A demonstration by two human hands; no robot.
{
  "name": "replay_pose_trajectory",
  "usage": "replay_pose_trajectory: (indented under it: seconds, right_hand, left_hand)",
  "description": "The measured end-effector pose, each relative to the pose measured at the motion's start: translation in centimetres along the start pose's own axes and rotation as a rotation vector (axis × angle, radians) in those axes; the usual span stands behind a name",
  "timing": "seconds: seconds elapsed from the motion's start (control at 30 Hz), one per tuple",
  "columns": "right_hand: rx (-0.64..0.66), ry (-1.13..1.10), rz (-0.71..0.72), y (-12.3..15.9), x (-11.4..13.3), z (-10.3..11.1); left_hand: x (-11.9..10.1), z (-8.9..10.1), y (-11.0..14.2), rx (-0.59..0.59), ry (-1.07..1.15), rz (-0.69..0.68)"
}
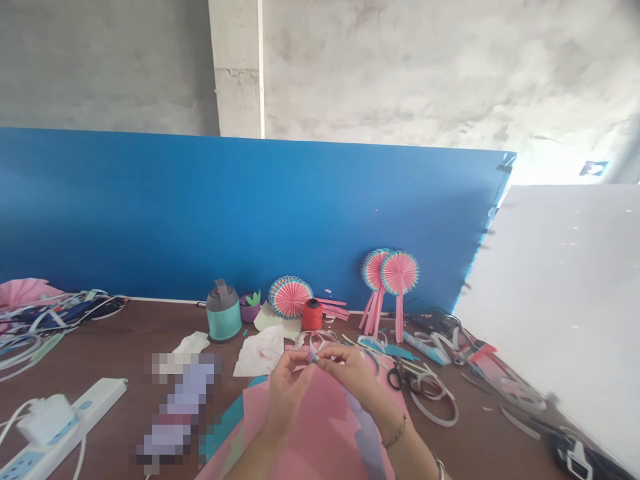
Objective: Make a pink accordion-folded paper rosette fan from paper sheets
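Small paper strip: (pixel 313 357) at the fingertips, above the far part of the pink paper sheet (pixel 325 433); pale and bluish, bent, finer detail too small to tell.
Left hand: (pixel 289 387) thumb and index finger closed in a pinch on the strip's left side.
Right hand: (pixel 350 375) thumb and index finger pinched on the strip's right side, fingertips close to the left ones; beaded bracelet (pixel 397 433) at the wrist.
Scissors: (pixel 395 379) black-handled, on the brown table (pixel 125 350), right of the right hand, beside loose pale strips.
Red thread spool: (pixel 313 315) upright, beyond the hands.
Pink paper rosettes: one group (pixel 292 297) just left of the spool; two more (pixel 400 272) with hanging pink strips, farther right, in front of the blue partition (pixel 250 213).
Teal container: (pixel 223 315) grey-lidded, far left of the spool, beside a purple pot (pixel 250 311).
Power strip: (pixel 103 400) near left, white adapter (pixel 47 420) on it.
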State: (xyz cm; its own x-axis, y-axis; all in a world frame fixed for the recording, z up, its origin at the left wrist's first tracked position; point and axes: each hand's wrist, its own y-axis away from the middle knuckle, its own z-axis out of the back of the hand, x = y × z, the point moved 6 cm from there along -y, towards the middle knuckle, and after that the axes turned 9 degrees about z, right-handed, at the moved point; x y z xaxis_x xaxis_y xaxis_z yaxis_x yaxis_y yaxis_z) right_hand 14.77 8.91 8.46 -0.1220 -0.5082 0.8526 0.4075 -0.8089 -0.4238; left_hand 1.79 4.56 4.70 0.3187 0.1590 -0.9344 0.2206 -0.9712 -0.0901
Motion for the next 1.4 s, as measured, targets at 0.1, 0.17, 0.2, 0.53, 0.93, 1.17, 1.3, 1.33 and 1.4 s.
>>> replay_pose_trajectory:
  seconds: [0.1, 0.17, 0.2, 0.53, 0.93, 1.17, 1.3, 1.33, 1.4]
  right_hand:
    - [-0.008, -0.004, 0.017, 0.0, -0.4, -0.3]
    - [-0.018, 0.007, 0.042, 0.0, -0.6, -0.6]
    - [-0.025, 0.017, 0.054, 0.1, -0.7, -0.7]
    - [-0.117, 0.329, 0.189, 0.9, 1.5, -1.0]
    - [-0.138, 0.354, 0.194, 1.3, 2.6, -0.4]
    - [-0.093, 0.47, 0.185, 1.4, 3.6, 0.1]
    - [-0.116, 0.462, 0.155, 1.5, 3.3, 0.5]
    - [-0.122, 0.469, 0.154, 1.5, 3.3, 0.5]
    - [-0.13, 0.493, 0.153, 1.5, 3.4, 0.6]
  left_hand:
    - [0.3, 0.0, -0.2, -0.035, 0.016, -0.032]
    - [0.5, 0.3, -0.2, -0.08, 0.01, -0.047]
    - [0.6, 0.3, -0.2, -0.096, -0.002, -0.046]
    - [-0.8, 0.8, 0.3, -0.158, -0.078, -0.039]
    - [-1.8, 0.8, 0.6, -0.141, -0.026, -0.058]
    - [-2.1, 1.4, 0.2, -0.156, -0.007, -0.023]
    - [-2.1, 1.6, 0.1, -0.164, -0.022, -0.001]
    - [-2.1, 1.6, 0.1, -0.159, -0.019, 0.008]
    - [-2.0, 1.6, 0.1, -0.149, -0.007, 0.022]
